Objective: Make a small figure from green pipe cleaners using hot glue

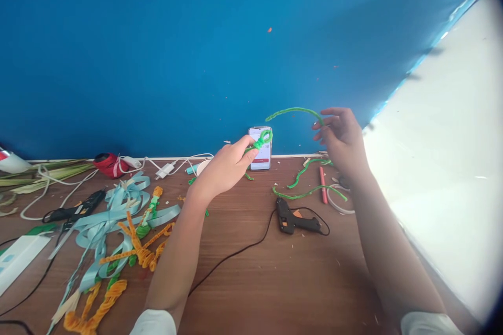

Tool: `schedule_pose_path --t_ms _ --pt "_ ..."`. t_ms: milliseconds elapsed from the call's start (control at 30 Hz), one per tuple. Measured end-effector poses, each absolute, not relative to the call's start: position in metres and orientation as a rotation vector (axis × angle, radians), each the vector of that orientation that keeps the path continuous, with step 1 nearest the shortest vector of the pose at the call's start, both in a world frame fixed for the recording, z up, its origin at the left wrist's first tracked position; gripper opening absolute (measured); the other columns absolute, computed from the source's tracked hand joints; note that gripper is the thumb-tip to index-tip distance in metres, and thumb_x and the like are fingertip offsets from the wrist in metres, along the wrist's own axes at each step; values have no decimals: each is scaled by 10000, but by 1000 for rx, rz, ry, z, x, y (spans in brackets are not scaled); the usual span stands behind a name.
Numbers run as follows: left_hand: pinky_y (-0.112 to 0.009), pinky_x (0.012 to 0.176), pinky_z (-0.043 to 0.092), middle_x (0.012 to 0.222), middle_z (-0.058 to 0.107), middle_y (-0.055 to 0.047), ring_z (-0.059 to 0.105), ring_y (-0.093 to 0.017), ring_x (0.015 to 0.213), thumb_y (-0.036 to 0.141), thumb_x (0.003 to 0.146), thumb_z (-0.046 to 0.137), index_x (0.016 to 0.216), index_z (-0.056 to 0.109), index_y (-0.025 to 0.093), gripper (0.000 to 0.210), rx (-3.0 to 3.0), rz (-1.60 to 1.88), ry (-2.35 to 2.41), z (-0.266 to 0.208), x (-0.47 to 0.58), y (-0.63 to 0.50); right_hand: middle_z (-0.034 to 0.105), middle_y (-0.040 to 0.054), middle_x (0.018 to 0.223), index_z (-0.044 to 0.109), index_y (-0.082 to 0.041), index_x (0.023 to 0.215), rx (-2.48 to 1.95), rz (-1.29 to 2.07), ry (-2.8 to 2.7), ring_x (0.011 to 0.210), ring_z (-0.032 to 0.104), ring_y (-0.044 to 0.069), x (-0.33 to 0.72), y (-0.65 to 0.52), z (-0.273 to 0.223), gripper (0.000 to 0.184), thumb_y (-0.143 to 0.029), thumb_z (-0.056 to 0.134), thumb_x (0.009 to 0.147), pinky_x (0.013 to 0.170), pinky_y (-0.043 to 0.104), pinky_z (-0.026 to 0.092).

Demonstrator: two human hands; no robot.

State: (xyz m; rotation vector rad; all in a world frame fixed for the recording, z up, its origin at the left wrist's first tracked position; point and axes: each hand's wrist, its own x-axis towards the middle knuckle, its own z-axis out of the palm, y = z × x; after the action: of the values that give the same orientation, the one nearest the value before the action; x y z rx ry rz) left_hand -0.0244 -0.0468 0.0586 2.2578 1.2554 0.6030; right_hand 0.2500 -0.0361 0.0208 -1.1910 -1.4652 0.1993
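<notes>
Looped green pipe cleaner (266, 137) is pinched in our left hand (230, 164), in front of the propped phone (259, 164). Our right hand (342, 136) grips a loose green strand (294, 109) by one end. We judge the knotted loop already formed; the strand is unattached, and two more strands (306, 195) lie unused on the table (251, 282) by the glue gun (291, 220).

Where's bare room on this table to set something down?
The widest mostly bare patch lies between your forearms, below the glue gun and right of its cord. Another lies between that cord, your left forearm and the phone. It's crowded left of that forearm, with blue ribbon and orange fuzzy pieces, and around the red stick and green stems.
</notes>
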Motion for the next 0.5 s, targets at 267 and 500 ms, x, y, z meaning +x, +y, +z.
schedule_pose_path --t_ms 267,500 --pt "-266 531 291 637 543 21 472 -137 551 480 969 316 915 518 236 322 2207 700 1207 55 -17 -45 684 28 957 506 -295 1162 -1028 379 -1351 870 696 201 244 -41 27 352 -232 643 844 723 351 583" --pt "-257 576 354 756 623 -1 534 -138 636 452 976 321 868 498 224 308 2198 711 1172 54 -15 -45 737 27 894 553 -255 1135 -1047 433 -1343 847 725 200 237 -45 27 361 -340 708 821 738 353 617"
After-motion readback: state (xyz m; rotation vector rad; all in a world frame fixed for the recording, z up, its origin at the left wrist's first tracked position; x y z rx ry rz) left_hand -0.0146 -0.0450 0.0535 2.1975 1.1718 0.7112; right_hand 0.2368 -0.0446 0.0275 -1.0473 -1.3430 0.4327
